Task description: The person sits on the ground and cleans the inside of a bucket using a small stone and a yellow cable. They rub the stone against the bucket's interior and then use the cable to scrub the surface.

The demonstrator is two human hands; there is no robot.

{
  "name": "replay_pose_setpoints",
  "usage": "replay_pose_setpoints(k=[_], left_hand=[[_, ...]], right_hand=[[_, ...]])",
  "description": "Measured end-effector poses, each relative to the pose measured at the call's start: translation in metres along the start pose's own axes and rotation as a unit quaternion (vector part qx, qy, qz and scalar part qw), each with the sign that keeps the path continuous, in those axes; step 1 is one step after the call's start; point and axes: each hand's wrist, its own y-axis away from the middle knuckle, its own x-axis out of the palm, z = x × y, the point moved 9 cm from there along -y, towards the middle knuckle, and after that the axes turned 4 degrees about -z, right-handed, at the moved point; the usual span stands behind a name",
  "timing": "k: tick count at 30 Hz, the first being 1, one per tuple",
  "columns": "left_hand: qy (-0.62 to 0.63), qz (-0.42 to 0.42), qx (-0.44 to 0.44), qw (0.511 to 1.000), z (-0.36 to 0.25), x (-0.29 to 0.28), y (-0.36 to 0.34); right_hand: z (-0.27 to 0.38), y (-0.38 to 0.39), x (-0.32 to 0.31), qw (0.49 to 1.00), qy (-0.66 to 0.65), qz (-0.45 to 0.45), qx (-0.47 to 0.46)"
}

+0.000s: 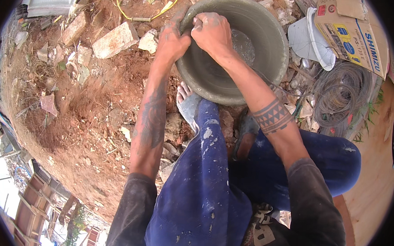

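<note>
A round tub [273,55] stands at the top centre, its inside coated in grey, cement-like residue with a wet-looking bottom. My left hand [171,39] is at its left rim, fingers along the edge and the thumb side toward the inside. Just right of it my right hand [213,34] reaches over the opening, curled into a fist against the inner left wall. Whatever that fist holds, if anything, is hidden. Both hands look dusty with grey.
Broken bricks [116,40] and rubble lie on reddish soil at left. A yellow cord [118,3] curves near the top. Right of the tub are a white bucket [308,38], a cardboard box [353,35] and coiled wire [342,96]. My bare foot [188,103] is beside the tub.
</note>
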Motion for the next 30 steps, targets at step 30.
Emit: replay_pose_setpoints(k=[30], left_hand=[[-0.031,-0.014,0.027,0.999,0.006,0.001,0.001]], right_hand=[[0.001,-0.017,0.014,0.991,0.080,0.094,-0.053]])
